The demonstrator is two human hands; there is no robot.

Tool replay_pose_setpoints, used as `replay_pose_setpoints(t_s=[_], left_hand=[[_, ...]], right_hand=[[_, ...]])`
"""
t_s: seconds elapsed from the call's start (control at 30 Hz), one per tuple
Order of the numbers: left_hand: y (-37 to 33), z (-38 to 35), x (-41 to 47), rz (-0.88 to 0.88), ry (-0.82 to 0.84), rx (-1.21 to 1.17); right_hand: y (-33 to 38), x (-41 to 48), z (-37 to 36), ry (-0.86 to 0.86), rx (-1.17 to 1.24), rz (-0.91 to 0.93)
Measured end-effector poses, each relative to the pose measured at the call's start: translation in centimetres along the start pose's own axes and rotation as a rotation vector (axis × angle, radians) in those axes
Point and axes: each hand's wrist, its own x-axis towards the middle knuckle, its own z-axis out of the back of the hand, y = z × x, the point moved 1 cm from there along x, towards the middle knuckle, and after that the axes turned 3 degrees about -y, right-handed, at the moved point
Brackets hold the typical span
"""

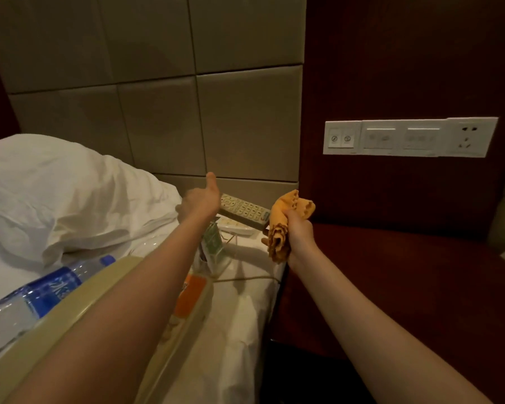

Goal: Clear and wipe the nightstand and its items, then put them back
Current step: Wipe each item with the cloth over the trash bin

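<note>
My left hand [200, 202] holds a beige remote control [244, 211] by its left end above the bed, thumb pointing up. My right hand [299, 228] grips a bunched orange cloth [286, 220], which touches the remote's right end. The dark red wooden nightstand [391, 272] stands to the right of the bed with a bare top. On the white sheet lie a second white remote [236, 227], a clear card stand with a green card [212, 243], a beige telephone [187, 301] with its cord, and a water bottle [41, 295] with a blue label.
A white pillow [56, 193] lies at the left against the padded headboard [158, 112]. A white switch and socket panel [408, 138] is on the dark wall panel above the nightstand. My left forearm crosses over the telephone.
</note>
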Motion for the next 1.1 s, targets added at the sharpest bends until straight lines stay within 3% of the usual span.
replay_pose_setpoints(t_s=[0.27,0.67,0.8,0.87,0.93,1.0,1.1], left_hand=[[3.8,-2.2,5.9,0.038,0.153,0.291],[5.3,-3.3,7.1,0.141,0.246,0.398],[3.3,-1.1,3.7,-0.071,0.172,0.498],[2.0,0.3,1.4,-0.151,0.289,0.450],[0.9,1.7,-1.2,-0.041,0.531,0.367],[0.5,2.3,-3.1,0.004,0.668,0.418],[1.5,1.7,-4.3,-0.128,0.563,0.612]], right_hand=[[-3.3,3.7,-2.0,0.114,-0.086,-0.095],[-5.4,5.0,-2.4,0.184,-0.187,-0.159],[-5.0,4.4,-2.2,0.143,-0.184,-0.152],[-5.2,4.0,-2.0,0.110,-0.141,-0.169],[-5.6,3.8,-1.8,0.113,-0.104,-0.186],[-5.7,3.0,-1.4,0.100,-0.094,-0.200],[-5.6,1.6,-0.7,0.070,-0.063,-0.199]])
